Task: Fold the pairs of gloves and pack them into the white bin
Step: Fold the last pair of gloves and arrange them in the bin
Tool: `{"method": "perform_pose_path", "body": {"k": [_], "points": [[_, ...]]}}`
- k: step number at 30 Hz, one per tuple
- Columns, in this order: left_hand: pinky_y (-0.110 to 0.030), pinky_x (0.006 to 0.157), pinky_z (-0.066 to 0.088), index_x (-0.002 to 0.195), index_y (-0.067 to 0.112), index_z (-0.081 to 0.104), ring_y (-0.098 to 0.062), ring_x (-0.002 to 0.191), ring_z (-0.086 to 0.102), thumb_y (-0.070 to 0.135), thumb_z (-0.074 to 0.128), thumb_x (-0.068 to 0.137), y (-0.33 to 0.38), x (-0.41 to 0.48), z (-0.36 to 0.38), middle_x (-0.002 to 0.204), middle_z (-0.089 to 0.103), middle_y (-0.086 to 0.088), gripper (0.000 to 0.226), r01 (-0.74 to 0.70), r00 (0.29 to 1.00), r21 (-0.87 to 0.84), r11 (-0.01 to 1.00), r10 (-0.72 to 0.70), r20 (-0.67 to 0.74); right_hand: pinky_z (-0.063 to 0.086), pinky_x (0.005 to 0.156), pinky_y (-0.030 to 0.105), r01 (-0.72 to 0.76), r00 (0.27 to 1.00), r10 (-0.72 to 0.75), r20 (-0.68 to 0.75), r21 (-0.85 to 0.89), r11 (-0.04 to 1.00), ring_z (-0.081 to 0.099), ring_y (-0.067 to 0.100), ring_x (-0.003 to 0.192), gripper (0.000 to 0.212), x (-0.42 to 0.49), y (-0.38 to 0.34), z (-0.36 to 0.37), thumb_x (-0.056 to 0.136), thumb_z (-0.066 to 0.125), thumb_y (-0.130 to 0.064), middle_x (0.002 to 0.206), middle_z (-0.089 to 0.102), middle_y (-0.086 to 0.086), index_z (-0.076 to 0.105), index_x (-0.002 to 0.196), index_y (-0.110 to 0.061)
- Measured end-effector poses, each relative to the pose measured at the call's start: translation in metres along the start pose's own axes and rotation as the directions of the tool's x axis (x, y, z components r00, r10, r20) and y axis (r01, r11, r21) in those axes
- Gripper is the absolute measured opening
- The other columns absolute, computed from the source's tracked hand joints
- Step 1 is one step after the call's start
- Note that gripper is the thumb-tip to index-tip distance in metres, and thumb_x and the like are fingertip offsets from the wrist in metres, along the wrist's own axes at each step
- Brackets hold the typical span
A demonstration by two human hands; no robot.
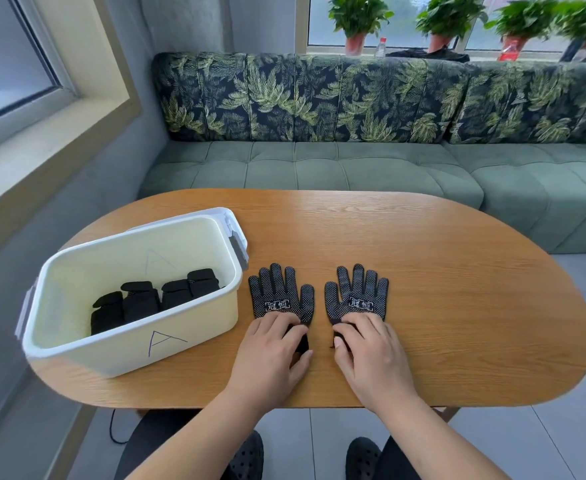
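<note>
Head view — black white-dotted gloves (277,292) (logo patches), flat, fingers spread

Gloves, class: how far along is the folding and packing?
Done: folded gloves lie in the white bin. In hand: left hand and right hand grip the cuffs of the left glove and right glove, flat on the table. Left: fold and pack this pair.
</note>
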State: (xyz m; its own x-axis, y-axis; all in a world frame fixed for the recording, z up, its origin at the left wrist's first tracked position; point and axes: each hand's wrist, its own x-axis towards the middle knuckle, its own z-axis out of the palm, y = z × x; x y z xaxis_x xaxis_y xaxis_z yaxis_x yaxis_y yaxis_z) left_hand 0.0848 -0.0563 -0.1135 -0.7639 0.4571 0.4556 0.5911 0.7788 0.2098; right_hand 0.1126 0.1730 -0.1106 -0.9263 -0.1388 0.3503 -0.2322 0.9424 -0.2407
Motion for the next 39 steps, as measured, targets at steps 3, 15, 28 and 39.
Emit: {"method": "perform_pose_path", "body": {"k": [3, 15, 28, 39], "points": [[-0.037, 0.082, 0.051, 0.106, 0.025, 0.073, -0.019, 0.102, 0.059, 0.047, 0.067, 0.099, -0.007, -0.004, -0.003, 0.111, 0.063, 0.008, 0.024, -0.025, 1.0, -0.001, 1.0, 0.025, 0.006, 0.047, 0.105, 0.035, 0.033, 0.999, -0.034, 0.01, 0.023, 0.999, 0.055, 0.014, 0.128, 0.036, 0.001, 0.002, 0.002, 0.106, 0.049, -0.039, 0.132, 0.064, -0.01, 0.073, 0.126, -0.023], [-0.04, 0.071, 0.052, 0.098, 0.021, 0.074, -0.025, 0.093, 0.062, 0.031, 0.067, 0.101, -0.017, -0.006, 0.003, 0.105, 0.067, 0.004, 0.012, -0.046, 0.997, 0.065, 0.997, 0.049, -0.054, 0.04, 0.119, 0.032, 0.154, 0.986, -0.161, 0.045, 0.136, 0.979, 0.047, 0.007, 0.144, 0.038, 0.001, 0.006, 0.007, 0.102, 0.059, -0.04, 0.146, 0.06, -0.015, 0.07, 0.136, -0.027], [-0.035, 0.072, 0.056, 0.101, 0.033, 0.06, -0.005, 0.078, 0.063, 0.035, 0.062, 0.105, 0.067, 0.051, -0.042, 0.08, 0.067, 0.016, 0.005, 0.447, 0.833, -0.585, 0.677, -0.553, -0.003, 0.023, 0.128, 0.028, 0.006, 0.994, -0.032, 0.102, 0.243, 0.97, 0.023, 0.003, 0.158, 0.092, 0.003, 0.001, -0.005, 0.094, 0.061, -0.071, 0.168, 0.032, -0.017, 0.03, 0.167, -0.025], [-0.042, 0.126, 0.032, 0.151, 0.025, 0.052, -0.017, 0.154, 0.034, 0.056, 0.039, 0.107, 0.06, 0.051, 0.005, 0.162, 0.043, 0.005, 0.056, 0.275, 0.954, -0.24, 0.931, -0.234, 0.187, 0.041, 0.068, 0.036, -0.383, 0.784, 0.61, -0.111, 0.687, 0.617, 0.059, 0.019, 0.074, 0.033, 0.008, 0.018, -0.009, 0.103, 0.047, -0.047, 0.077, 0.061, -0.009, 0.058, 0.078, -0.029]]}}
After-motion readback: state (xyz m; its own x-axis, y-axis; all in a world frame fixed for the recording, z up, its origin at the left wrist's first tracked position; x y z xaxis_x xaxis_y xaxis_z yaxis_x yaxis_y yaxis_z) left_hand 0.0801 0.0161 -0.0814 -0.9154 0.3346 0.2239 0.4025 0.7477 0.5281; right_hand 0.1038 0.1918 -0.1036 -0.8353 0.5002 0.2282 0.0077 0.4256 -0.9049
